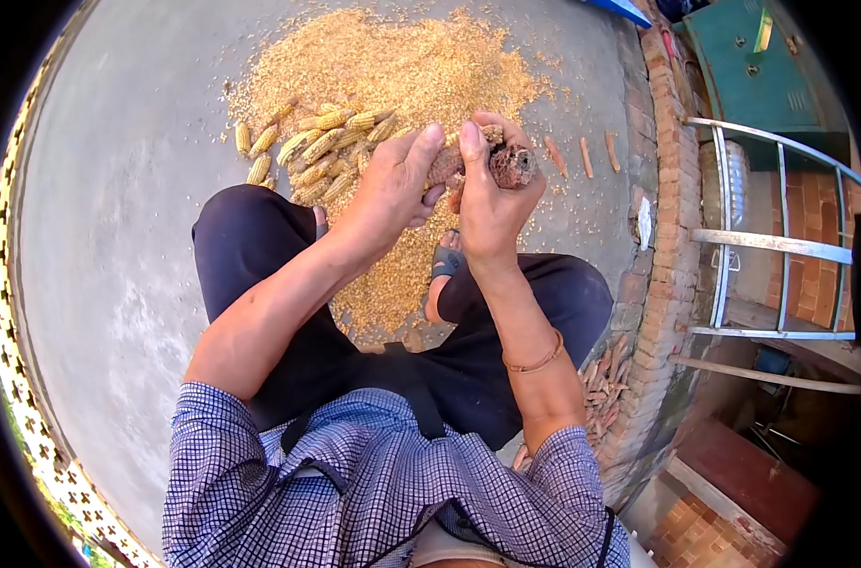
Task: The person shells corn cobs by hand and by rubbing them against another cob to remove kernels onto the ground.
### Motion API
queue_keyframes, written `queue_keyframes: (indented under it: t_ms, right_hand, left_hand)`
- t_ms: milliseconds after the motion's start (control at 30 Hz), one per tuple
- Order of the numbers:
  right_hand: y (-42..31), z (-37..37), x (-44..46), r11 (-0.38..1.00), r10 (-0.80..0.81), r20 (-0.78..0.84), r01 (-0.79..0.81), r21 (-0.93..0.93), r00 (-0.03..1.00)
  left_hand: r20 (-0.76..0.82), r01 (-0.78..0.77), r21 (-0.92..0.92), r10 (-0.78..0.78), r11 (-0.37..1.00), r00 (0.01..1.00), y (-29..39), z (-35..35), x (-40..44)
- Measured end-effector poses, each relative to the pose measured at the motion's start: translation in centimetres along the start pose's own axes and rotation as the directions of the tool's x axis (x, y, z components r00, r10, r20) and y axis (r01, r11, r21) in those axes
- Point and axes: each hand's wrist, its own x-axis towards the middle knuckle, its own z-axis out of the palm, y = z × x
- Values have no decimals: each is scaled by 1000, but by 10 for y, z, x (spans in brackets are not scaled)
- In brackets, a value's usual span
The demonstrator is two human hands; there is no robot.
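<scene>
Both my hands are raised over the corn, close together in front of my knees. My left hand (pixel 392 189) is closed, its thumb along a reddish, mostly bare corn cob (pixel 444 168). My right hand (pixel 492 208) is wrapped round a stripped cob with a dark, rough end (pixel 513 167). A piece with yellow kernels (pixel 493 134) shows between its thumb and fingers. Whether these parts are separate cobs is hard to tell. Just beyond my left hand lies a heap of corn ears (pixel 321 156), many with kernels still on.
Loose kernels (pixel 383 62) spread widely over the grey concrete floor (pixel 127 189). Several bare cobs (pixel 585 157) lie to the right, with a pile of cobs (pixel 605 383) by the low brick edge (pixel 653 275). A metal railing (pixel 771 244) stands beyond it.
</scene>
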Motion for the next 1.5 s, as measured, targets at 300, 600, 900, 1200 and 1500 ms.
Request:
queue_keyframes:
  t_ms: [300,600,900,1200,1500]
  right_hand:
    - [4,-2,-5,972,-187,26,189,-137,982]
    - [-16,-24,12,995,30,203,-49,89,979]
    - [-21,-33,14,983,99,302,-140,116,948]
    - [-26,-31,12,966,86,303,-154,208,949]
    - [-22,-36,12,994,-16,362,-24,107,932]
  left_hand:
    - [-17,82,-78,-84,994,996,-6,-6,8]
    - [110,176,-209,-155,962,982,18,-5,2]
    - [197,-365,320,316,874,928,15,-14,3]
    - [256,-563,610,533,558,806,24,-12,-2]
    - [281,-400,300,321,866,905,21,-13,-2]
